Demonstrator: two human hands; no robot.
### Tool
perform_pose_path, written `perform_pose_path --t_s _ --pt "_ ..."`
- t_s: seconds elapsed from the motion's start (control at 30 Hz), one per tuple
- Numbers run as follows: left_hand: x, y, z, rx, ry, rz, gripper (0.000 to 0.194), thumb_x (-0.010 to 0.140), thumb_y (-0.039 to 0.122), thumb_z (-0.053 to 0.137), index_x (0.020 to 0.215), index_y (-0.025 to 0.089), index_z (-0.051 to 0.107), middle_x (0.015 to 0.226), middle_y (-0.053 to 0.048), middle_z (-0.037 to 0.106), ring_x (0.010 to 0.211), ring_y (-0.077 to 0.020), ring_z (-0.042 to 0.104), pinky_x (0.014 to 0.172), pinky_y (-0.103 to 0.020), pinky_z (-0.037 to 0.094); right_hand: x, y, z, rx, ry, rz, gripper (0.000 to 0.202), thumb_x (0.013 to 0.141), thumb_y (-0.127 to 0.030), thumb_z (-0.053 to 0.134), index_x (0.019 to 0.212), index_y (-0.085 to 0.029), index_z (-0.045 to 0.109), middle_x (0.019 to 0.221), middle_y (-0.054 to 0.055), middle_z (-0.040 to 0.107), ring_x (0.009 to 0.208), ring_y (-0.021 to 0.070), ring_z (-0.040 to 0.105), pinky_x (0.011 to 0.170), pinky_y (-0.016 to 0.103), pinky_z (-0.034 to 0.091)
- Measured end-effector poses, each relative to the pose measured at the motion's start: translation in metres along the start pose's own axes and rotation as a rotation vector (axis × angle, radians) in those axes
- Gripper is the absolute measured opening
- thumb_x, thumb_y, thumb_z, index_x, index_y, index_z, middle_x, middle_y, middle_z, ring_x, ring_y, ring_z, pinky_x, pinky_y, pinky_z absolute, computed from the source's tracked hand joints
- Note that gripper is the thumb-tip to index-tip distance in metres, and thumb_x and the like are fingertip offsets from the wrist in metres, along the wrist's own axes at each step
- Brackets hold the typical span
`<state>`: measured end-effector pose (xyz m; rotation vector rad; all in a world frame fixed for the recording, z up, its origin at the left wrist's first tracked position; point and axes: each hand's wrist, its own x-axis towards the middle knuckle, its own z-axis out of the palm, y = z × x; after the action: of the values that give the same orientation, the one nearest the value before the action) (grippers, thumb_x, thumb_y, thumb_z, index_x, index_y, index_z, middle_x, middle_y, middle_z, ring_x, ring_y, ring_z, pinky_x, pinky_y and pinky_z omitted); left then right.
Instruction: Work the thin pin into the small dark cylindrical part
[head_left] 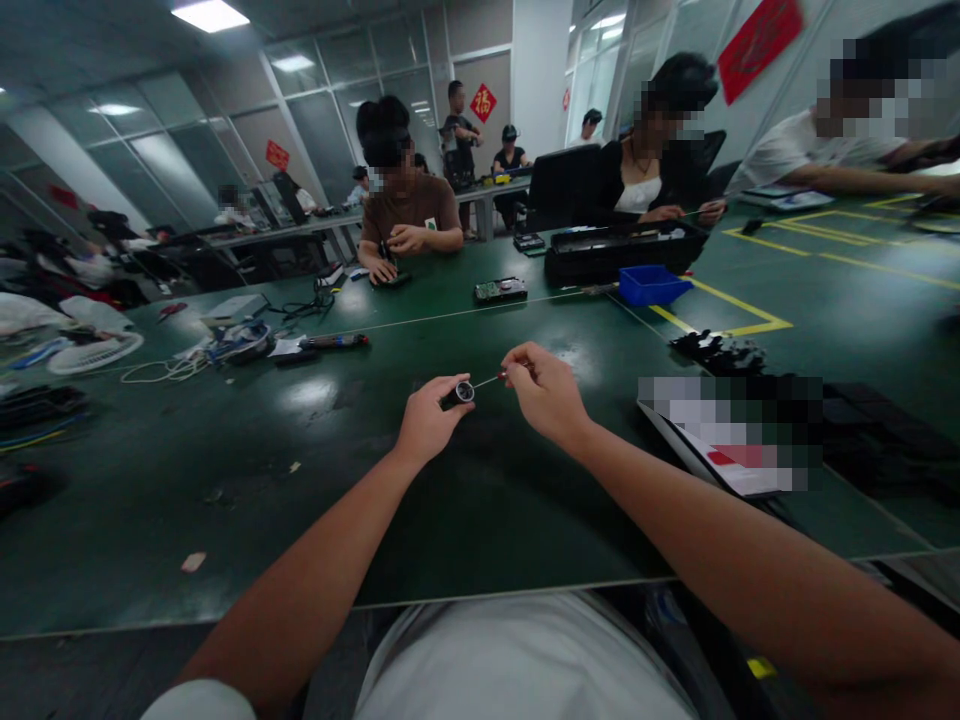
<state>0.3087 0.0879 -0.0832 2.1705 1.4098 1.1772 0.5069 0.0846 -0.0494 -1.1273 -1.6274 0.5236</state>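
My left hand (pixel 433 418) is closed on a small black cylindrical part (pixel 465 392) with a pale round rim, its open-looking end turned to the right and toward me. My right hand (pixel 546 390) pinches a thin screwdriver (pixel 487 381) with a bit of red at its handle. The metal shaft points left, its tip at or very near the rim of the black part; whether they touch I cannot tell. Both hands are above the green table (pixel 480 520), and most of the screwdriver's handle is hidden by my fingers.
Ahead lie a hard drive (pixel 500 290), a blue bin (pixel 654 285) and a long black case (pixel 626 252). Cables and a dark tool (pixel 334 341) are at left. On the right are a blurred-out booklet (pixel 720 440) and black parts (pixel 720 352). Co-workers sit across the table.
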Motion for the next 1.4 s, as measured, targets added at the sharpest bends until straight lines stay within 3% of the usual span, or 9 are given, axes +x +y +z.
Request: perform_pose_path --t_s 0.17,0.33,0.5,0.6,0.7,0.83,1.03,1.17,1.4 --pt "0.000 -0.001 0.000 0.005 -0.001 0.011 0.042 0.078 0.016 0.076 0.120 0.022 0.070 0.120 -0.008 0.070 0.114 -0.0237 0.064 0.107 -0.043 0.046 0.001 -0.001 0.000 -0.093 0.012 -0.005 0.032 0.097 -0.042 0.044 0.081 -0.023 0.063 0.068 0.001 0.066 0.062 0.0177 0.058 0.060 0.032 0.037" --pt "0.000 -0.002 0.000 -0.002 -0.004 0.012 0.043 0.079 0.017 0.075 0.121 0.023 0.069 0.122 -0.007 0.069 0.115 -0.0230 0.063 0.108 -0.043 0.046 0.000 0.001 0.000 -0.043 -0.001 0.026 0.019 0.096 -0.028 0.042 0.101 -0.023 0.060 0.077 0.002 0.068 0.065 0.0183 0.060 0.062 0.032 0.039" --pt "0.000 -0.001 0.000 0.000 -0.008 0.011 0.042 0.079 0.016 0.075 0.120 0.023 0.070 0.121 -0.007 0.069 0.115 -0.0234 0.064 0.108 -0.043 0.045 0.000 0.003 0.001 -0.044 0.005 0.006 0.025 0.099 -0.037 0.039 0.092 -0.024 0.060 0.075 0.002 0.066 0.067 0.0187 0.060 0.065 0.033 0.040" --pt "0.000 0.001 0.000 -0.001 -0.013 0.010 0.043 0.079 0.017 0.075 0.121 0.023 0.069 0.121 -0.007 0.069 0.115 -0.0233 0.064 0.107 -0.042 0.046 0.000 0.003 0.002 -0.024 0.033 0.016 0.017 0.096 -0.031 0.042 0.095 -0.024 0.057 0.074 0.001 0.065 0.066 0.0183 0.061 0.066 0.033 0.042" --pt "0.000 0.002 -0.001 -0.001 -0.007 0.003 0.043 0.079 0.017 0.076 0.121 0.023 0.069 0.121 -0.007 0.069 0.114 -0.0231 0.064 0.107 -0.042 0.046 -0.002 0.002 0.006 0.109 0.078 0.029 0.009 0.092 -0.030 0.049 0.097 -0.023 0.053 0.079 0.001 0.066 0.070 0.0176 0.063 0.068 0.033 0.045" --pt "-0.001 0.004 -0.001 0.000 0.018 -0.005 0.044 0.079 0.019 0.076 0.122 0.022 0.068 0.121 -0.007 0.069 0.113 -0.0234 0.064 0.106 -0.042 0.046 0.001 0.007 0.011 0.310 0.110 0.106 0.018 0.090 -0.040 0.056 0.092 -0.022 0.056 0.081 0.002 0.066 0.075 0.0167 0.064 0.072 0.033 0.050" --pt "0.000 0.006 -0.002 -0.042 0.045 0.120 0.041 0.081 0.016 0.073 0.121 0.023 0.068 0.123 -0.007 0.069 0.115 -0.0218 0.064 0.106 -0.042 0.047 0.013 0.019 0.009 0.720 0.122 0.437 0.029 0.091 -0.048 0.054 0.078 -0.022 0.054 0.063 -0.003 0.055 0.053 0.0115 0.050 0.060 0.030 0.050" --pt "0.001 0.005 -0.003 -0.015 0.048 0.084 0.043 0.080 0.015 0.075 0.122 0.023 0.068 0.122 -0.006 0.069 0.113 -0.0215 0.064 0.105 -0.041 0.048 0.010 0.016 0.008 0.534 0.210 0.278 0.024 0.093 -0.045 0.054 0.081 -0.023 0.055 0.069 -0.001 0.060 0.059 0.0122 0.056 0.059 0.028 0.048" --pt "0.001 0.008 -0.004 -0.002 0.035 0.053 0.045 0.080 0.017 0.075 0.124 0.022 0.067 0.122 -0.007 0.069 0.114 -0.0220 0.064 0.106 -0.041 0.047 -0.001 0.004 0.009 0.295 0.163 0.106 0.020 0.096 -0.040 0.048 0.091 -0.022 0.055 0.075 0.000 0.065 0.067 0.0140 0.061 0.065 0.030 0.048"
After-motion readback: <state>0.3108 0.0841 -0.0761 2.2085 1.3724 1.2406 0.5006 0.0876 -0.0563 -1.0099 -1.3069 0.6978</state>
